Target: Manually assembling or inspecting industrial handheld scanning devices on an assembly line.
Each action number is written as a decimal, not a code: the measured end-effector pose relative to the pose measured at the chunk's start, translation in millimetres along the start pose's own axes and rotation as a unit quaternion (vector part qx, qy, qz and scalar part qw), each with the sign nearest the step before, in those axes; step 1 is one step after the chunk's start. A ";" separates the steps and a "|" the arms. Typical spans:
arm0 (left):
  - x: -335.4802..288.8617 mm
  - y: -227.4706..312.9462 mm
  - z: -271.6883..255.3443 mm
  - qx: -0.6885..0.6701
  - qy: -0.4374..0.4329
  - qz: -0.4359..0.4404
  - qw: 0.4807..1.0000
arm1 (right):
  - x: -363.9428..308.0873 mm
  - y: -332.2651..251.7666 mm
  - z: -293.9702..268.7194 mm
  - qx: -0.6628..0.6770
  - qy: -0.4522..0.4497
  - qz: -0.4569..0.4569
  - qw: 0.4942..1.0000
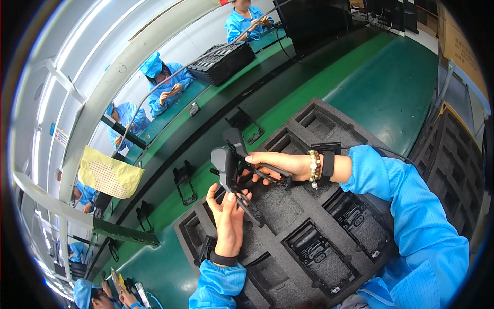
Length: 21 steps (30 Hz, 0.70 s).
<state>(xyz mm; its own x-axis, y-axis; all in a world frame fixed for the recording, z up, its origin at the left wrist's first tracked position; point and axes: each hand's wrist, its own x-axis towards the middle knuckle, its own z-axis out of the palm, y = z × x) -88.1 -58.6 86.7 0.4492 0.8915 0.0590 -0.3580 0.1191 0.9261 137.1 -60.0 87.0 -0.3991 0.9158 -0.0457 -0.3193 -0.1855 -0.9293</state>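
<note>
Both hands hold one dark grey plastic device (225, 164) with a blocky, angled head and thin black frame arms, tilted above a foam tray (280, 238). My left hand (229, 224) grips its lower end, thumb and fingers around a frame arm. My right hand (278, 164) has its thumb on the upper part and its fingers curled beneath, partly hidden by the device. In the tray's pockets below lie two black electronic frames (319, 252) (355, 220); other pockets hold nothing. Each wrist wears a black strap with a small box.
A green conveyor belt (303, 77) runs past the tray, carrying several black frames (184, 181). Co-workers in blue (167, 85) sit across it beside a stack of black trays (221, 62). A metal post with yellow cloth (110, 171) stands left; foam trays (447, 170) stack right.
</note>
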 end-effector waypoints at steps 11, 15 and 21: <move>-7.7 23.4 -6.2 -0.032 -0.050 0.048 0.997 | -12.4 4.8 13.1 -0.320 0.081 -0.357 0.874; -13.5 31.9 -6.9 -0.032 -0.084 0.074 0.993 | -22.0 -13.0 31.7 -0.492 0.067 -0.429 0.755; -6.6 30.8 -7.8 0.076 -0.094 0.161 0.980 | -22.9 -14.8 34.7 -0.509 0.066 -0.473 0.716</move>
<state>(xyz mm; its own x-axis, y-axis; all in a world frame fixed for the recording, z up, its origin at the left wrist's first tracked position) -108.4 -57.3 112.0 0.4811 0.7743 0.4111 -0.3868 -0.2333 0.8921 121.1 -90.5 114.6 -0.3118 0.4981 0.8091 0.4258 0.8345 -0.3497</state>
